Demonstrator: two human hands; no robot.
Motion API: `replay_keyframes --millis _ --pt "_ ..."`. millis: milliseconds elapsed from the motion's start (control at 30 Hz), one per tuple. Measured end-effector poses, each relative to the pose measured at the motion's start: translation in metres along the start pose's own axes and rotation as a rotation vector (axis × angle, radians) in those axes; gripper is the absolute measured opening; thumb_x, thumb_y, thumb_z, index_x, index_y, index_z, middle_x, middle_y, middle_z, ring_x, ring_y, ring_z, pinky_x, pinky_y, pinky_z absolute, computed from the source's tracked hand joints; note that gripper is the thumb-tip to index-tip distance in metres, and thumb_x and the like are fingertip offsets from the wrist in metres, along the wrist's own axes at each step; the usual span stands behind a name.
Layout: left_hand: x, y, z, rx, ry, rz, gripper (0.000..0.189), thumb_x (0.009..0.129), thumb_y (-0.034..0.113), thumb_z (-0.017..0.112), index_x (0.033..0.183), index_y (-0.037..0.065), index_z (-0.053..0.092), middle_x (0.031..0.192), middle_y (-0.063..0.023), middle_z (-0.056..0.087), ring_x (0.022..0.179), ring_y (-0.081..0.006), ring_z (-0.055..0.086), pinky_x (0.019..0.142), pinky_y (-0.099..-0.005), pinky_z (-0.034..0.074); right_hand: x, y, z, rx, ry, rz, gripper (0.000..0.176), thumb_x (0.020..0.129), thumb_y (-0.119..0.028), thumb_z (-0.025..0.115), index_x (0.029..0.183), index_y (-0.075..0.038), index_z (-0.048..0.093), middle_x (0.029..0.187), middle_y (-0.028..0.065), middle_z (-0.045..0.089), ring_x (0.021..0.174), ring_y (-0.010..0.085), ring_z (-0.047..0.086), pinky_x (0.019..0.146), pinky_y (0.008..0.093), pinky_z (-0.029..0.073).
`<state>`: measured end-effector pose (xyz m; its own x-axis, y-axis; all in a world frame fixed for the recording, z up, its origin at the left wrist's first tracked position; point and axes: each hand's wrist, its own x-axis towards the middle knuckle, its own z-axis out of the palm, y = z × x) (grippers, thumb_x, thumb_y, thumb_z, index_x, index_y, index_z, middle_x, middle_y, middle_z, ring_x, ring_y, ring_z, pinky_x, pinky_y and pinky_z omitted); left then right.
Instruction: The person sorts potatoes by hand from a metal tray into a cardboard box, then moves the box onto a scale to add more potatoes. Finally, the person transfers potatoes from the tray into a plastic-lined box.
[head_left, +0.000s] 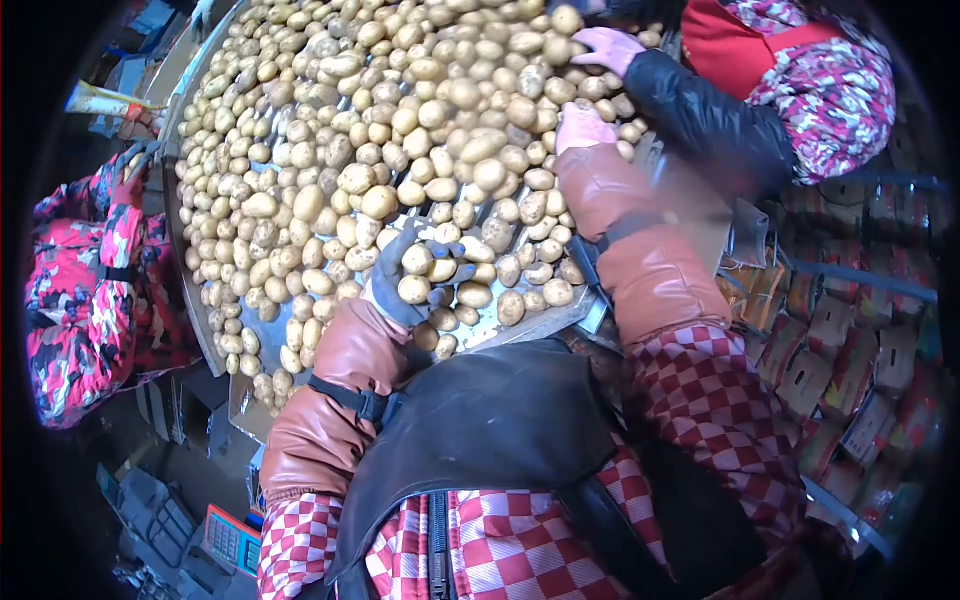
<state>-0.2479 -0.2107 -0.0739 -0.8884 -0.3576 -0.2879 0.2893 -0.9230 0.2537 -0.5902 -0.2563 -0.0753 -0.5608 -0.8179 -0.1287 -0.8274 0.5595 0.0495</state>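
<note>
Many potatoes (310, 200) lie heaped on a large sorting table (545, 325). My left hand (402, 278), in a grey-blue glove, is at the near edge of the heap, its fingers curled round a few potatoes. Farther forward and to the right, my right hand (583, 128), in a pink glove, touches the heap at its right side. Its fingertips are blurred, so their grip cannot be made out. Both my forearms wear brown sleeve covers.
At the upper right, a co-worker's pink-gloved hand (608, 50) reaches onto the potatoes from a black sleeve (715, 115). Another person in a patterned jacket (75, 300) stands at the left edge. Stacked boxes (830, 340) fill the right; a scale (232, 538) is lower left.
</note>
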Motion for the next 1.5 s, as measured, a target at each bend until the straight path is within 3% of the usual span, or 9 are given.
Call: replay_keyframes --millis 400,633,733,800,833,1033,1200,1333,1500 --pt "-0.002 -0.008 -0.01 -0.193 0.055 -0.159 0.054 0.1 0.042 0.046 0.133 0.0 0.048 0.127 -0.0223 0.057 0.109 -0.0425 0.061 0.073 -0.0408 0.06 0.033 0.018 0.02 0.162 -0.253 0.022 0.037 0.089 -0.033 0.061 0.125 -0.023 0.064 0.123 0.0122 0.065 0.113 0.0267 0.063 0.097 0.0411 0.049" --pt "-0.018 0.001 0.014 -0.079 0.298 -0.048 0.053 0.103 0.039 0.041 0.131 -0.005 0.046 0.121 -0.0265 0.06 0.104 -0.0396 0.065 0.068 -0.0373 0.056 -0.014 0.102 0.024 1.783 -0.264 0.009 0.036 0.089 -0.028 0.066 0.117 -0.005 0.063 0.086 0.0057 0.066 0.068 0.0165 0.06 0.057 0.0258 0.047" --pt "-0.016 -0.004 -0.007 -0.046 0.211 -0.017 0.054 0.102 0.04 0.042 0.13 -0.005 0.047 0.122 -0.0262 0.059 0.104 -0.0399 0.065 0.067 -0.037 0.056 -0.03 0.156 0.045 0.839 0.393 -0.384 0.045 0.092 -0.034 0.063 0.125 -0.005 0.057 0.102 0.0092 0.065 0.079 0.0198 0.063 0.068 0.0255 0.052" --pt "-0.009 -0.009 -0.028 0.998 -0.068 0.351 0.052 0.101 0.04 0.043 0.127 -0.004 0.049 0.122 -0.0253 0.06 0.103 -0.0391 0.065 0.063 -0.0346 0.055 -0.021 0.177 0.042 1.888 -0.017 0.195 0.042 0.091 -0.036 0.064 0.115 -0.002 0.062 0.096 0.0073 0.066 0.078 0.0194 0.063 0.067 0.0249 0.051" --pt "-0.007 -0.007 -0.029 0.391 -0.089 0.121 0.049 0.103 0.037 0.037 0.131 -0.002 0.048 0.125 -0.0233 0.06 0.11 -0.0384 0.062 0.081 -0.0413 0.052 -0.006 0.194 0.054 2.124 -0.164 0.441 0.042 0.09 -0.038 0.065 0.111 -0.001 0.065 0.094 0.0066 0.067 0.077 0.0197 0.063 0.067 0.0249 0.051" --pt "-0.01 -0.003 -0.013 0.257 0.152 0.005 0.048 0.105 0.037 0.033 0.132 0.0 0.05 0.126 -0.0224 0.06 0.113 -0.0377 0.062 0.087 -0.0454 0.056 -0.006 0.097 -0.023 -0.122 -0.22 0.041 0.033 0.093 -0.021 0.052 0.12 -0.006 0.062 0.117 0.0187 0.065 0.111 0.0358 0.062 0.091 0.0443 0.05" --pt "-0.019 0.0 -0.029 -0.161 0.162 -0.01 0.054 0.101 0.046 0.042 0.128 0.001 0.053 0.129 -0.0184 0.06 0.108 -0.0396 0.063 0.055 -0.0286 0.053 0.017 0.084 -0.018 -0.082 -0.304 0.134 0.05 0.082 -0.029 0.067 0.124 -0.005 0.057 0.12 0.0222 0.063 0.115 0.0346 0.06 0.096 0.0435 0.048" --pt "-0.025 -0.013 -0.055 0.104 -0.149 0.259 0.074 0.091 -0.006 0.053 0.151 0.016 0.017 0.146 -0.0205 0.04 0.122 -0.0381 0.056 0.098 -0.0445 0.052 0.021 0.09 -0.003 -0.063 -0.224 0.217 0.061 0.082 -0.031 0.069 0.133 -0.006 0.049 0.125 0.0237 0.061 0.119 0.0356 0.059 0.096 0.0417 0.049" --pt "-0.023 0.001 -0.027 -0.3 -0.109 0.016 0.061 0.098 0.014 0.05 0.152 0.011 0.02 0.148 -0.0215 0.04 0.128 -0.0401 0.05 0.104 -0.0481 0.046 -0.051 0.063 -0.028 0.575 0.111 0.028 0.047 0.087 -0.019 0.064 0.132 -0.01 0.054 0.121 0.0168 0.063 0.11 0.0286 0.061 0.095 0.038 0.048"
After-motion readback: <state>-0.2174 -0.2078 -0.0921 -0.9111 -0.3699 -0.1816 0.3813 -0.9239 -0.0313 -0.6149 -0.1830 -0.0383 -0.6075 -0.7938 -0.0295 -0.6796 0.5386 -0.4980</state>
